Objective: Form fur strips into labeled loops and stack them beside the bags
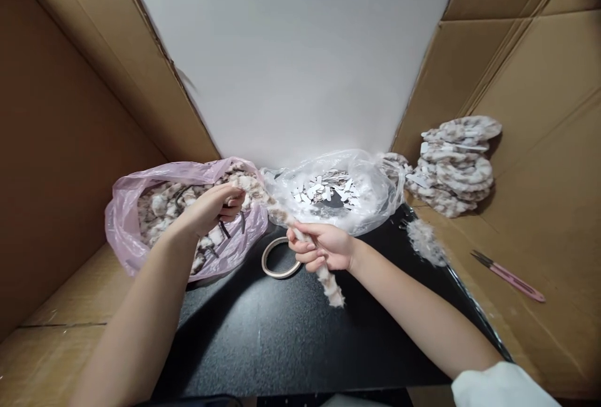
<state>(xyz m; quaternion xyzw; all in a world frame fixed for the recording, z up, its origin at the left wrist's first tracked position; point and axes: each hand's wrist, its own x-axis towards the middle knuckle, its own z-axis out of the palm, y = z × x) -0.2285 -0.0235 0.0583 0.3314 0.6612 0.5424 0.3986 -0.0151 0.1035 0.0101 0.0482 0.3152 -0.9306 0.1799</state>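
Note:
A fluffy white-and-brown plush strip stretches between my two hands above the black table. My left hand is closed on its upper part, over the edge of a pink plastic bag. My right hand wraps round the strip lower down, and the strip's frayed end hangs out below the fingers. Similar plush pieces, some with dark bands, fill the pink bag. Just left of my right hand, a roll of tape lies flat on the table.
A clear plastic bag holds many small white tags. Finished-looking plush bundles are stacked at the right. Fluff lies by the black table's right edge. Pink-handled snips rest on the cardboard, which also walls the left.

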